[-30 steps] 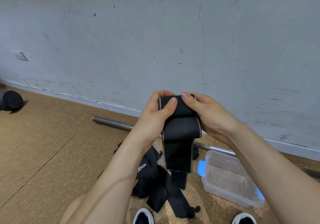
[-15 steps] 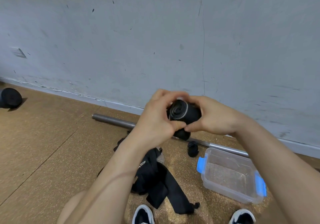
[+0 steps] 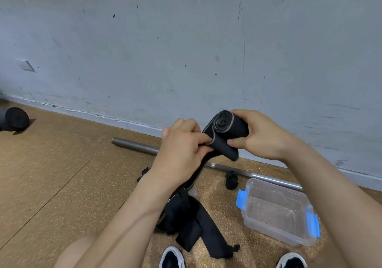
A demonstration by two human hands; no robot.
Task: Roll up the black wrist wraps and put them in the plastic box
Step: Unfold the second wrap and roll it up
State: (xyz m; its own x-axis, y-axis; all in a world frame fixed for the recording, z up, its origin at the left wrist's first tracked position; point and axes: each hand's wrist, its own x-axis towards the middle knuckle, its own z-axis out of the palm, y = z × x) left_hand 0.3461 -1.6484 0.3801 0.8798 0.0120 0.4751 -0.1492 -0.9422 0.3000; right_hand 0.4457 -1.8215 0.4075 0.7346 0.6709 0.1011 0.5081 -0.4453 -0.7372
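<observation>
Fingers of the right hand (image 3: 262, 136) are curling round the wrist wrap roll (image 3: 228, 126); just left of the roll, the left hand (image 3: 182, 153) is pinching its down-hanging tail (image 3: 199, 169).

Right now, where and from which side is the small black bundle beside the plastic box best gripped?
Probably from above, pinching the small black bundle across its middle. It is compact and lies on the floor between the metal bar behind it and the plastic box to its right, so the sides are crowded while its top is free.
</observation>
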